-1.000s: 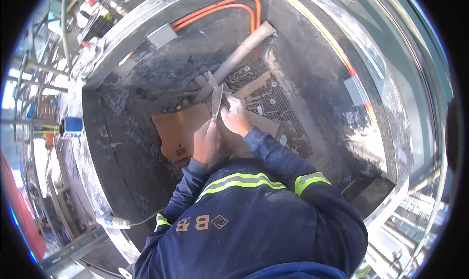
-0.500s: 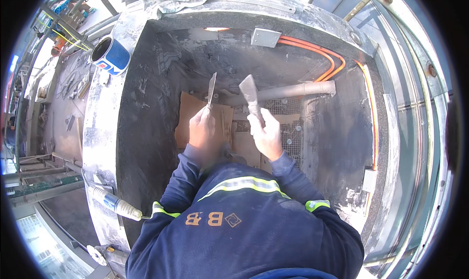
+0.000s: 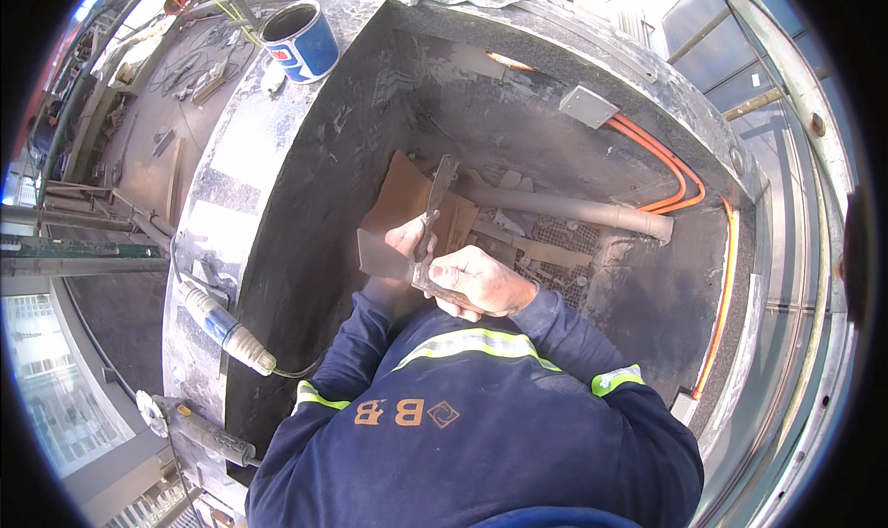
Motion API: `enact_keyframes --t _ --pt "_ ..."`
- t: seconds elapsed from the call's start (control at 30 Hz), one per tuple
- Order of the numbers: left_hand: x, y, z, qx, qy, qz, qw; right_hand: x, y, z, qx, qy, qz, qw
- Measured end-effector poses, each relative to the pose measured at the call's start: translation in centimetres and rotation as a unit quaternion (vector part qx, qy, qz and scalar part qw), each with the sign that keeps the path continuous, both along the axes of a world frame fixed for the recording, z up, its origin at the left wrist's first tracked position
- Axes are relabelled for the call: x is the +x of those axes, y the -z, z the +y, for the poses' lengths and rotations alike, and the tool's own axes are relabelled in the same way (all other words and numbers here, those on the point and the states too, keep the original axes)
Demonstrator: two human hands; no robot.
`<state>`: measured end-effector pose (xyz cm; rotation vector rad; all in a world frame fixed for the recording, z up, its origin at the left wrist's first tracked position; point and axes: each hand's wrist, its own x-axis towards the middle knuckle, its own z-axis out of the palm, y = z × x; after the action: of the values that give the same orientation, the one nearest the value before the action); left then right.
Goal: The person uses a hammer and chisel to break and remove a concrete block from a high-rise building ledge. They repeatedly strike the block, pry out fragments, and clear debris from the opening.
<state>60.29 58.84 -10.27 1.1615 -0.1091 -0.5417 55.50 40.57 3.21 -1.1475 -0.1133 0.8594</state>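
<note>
My left hand grips the handle of a narrow putty knife whose blade points up and away. My right hand is closed on the handle of a wide putty knife, its blade lying flat and pointing left, under my left hand. The two tools cross and touch close in front of my chest. Both hands are over a dark grey plastered recess, above a piece of brown cardboard on its floor. My dark blue sleeves with yellow reflective bands come in from below.
A blue can stands on the pale rim at upper left. A grey pipe crosses the recess floor above a metal grating. Orange conduits run along the right wall past a grey box. A cable plug lies on the left rim.
My hands have come together: the wide blade, held upright and apart half a second ago, now lies flat across under the narrow one. The view has shifted right and nearer.
</note>
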Motion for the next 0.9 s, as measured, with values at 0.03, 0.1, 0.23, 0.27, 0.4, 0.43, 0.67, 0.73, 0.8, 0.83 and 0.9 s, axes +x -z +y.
enact_keyframes --t 0.03,0.1,0.23,0.27,0.4,0.43,0.67,0.73,0.8,0.83,0.9 --pt "-0.5 0.0 0.1 0.012 -0.031 0.0 0.999 0.3 -0.3 -0.2 -0.023 0.054 -0.033 0.998" --pt "-1.3 -0.7 -0.7 0.035 -0.087 -0.003 0.996 1.6 -0.6 -1.9 -0.066 0.167 -0.103 0.978" --pt "-2.1 -3.0 -3.0 0.142 -0.175 -0.103 0.969 2.6 -0.2 -7.9 -0.297 0.259 -0.286 0.873" --pt "-2.2 -2.6 -2.8 0.148 -0.171 -0.097 0.969 2.5 0.4 -9.4 -0.314 0.263 -0.354 0.841" --pt "-3.3 -4.2 -5.2 0.28 -0.208 -0.151 0.925 0.4 2.0 -12.7 -0.377 0.265 -0.449 0.765" --pt "-3.6 -4.1 -6.0 0.318 -0.229 -0.208 0.896 -0.3 1.6 -12.7 -0.393 0.263 -0.435 0.766" --pt "-6.3 -5.7 -10.7 0.442 -0.205 -0.308 0.817 -2.0 3.6 -8.7 -0.312 0.289 -0.459 0.78" --pt "-8.9 -5.6 -11.0 0.438 -0.202 -0.299 0.823 1.5 10.3 -12.8 -0.369 0.201 -0.277 0.864" --pt "-8.3 -5.5 -11.0 0.421 -0.237 -0.317 0.816 2.0 10.6 -15.3 -0.279 0.235 -0.223 0.904" --pt "-9.2 -5.0 -10.6 0.422 -0.24 -0.255 0.836 -0.3 10.1 -15.2 -0.276 0.279 -0.273 0.878" --pt "-8.6 -4.1 -9.8 0.41 -0.253 -0.148 0.864 -0.5 8.0 -14.0 -0.282 0.295 -0.301 0.862"
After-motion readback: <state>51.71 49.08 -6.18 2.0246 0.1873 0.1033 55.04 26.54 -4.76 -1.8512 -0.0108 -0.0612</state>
